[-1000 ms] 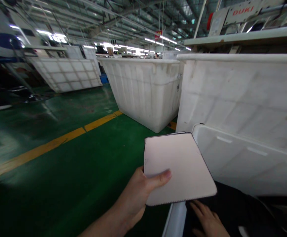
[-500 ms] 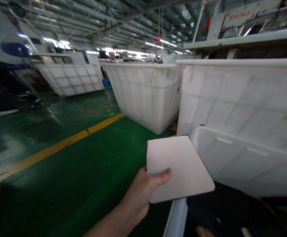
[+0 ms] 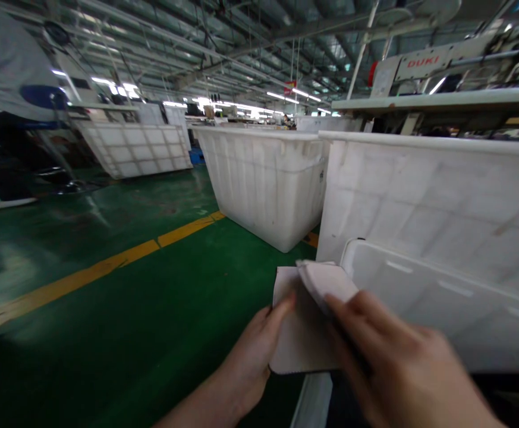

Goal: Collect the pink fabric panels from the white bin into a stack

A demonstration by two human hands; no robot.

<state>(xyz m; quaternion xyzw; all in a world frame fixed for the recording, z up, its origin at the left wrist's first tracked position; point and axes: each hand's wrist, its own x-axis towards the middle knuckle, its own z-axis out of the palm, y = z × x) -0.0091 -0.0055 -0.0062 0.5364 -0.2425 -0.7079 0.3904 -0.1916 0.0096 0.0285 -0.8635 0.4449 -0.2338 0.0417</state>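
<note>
On a green factory floor (image 3: 152,333) beside tall white plastic bins (image 3: 268,178), the left hand (image 3: 252,351) grips a flat pale fabric panel (image 3: 297,333); the blurred right hand (image 3: 397,362) pinches a second pale piece (image 3: 328,279) on top.

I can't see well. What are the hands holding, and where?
A pale flat fabric piece: left hand grips its left edge, right hand pinches its top layer.

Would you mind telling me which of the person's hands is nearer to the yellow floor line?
Left. The left hand holds the white pieces on the side toward the yellow line; the right hand is farther away, over the white bin.
</note>
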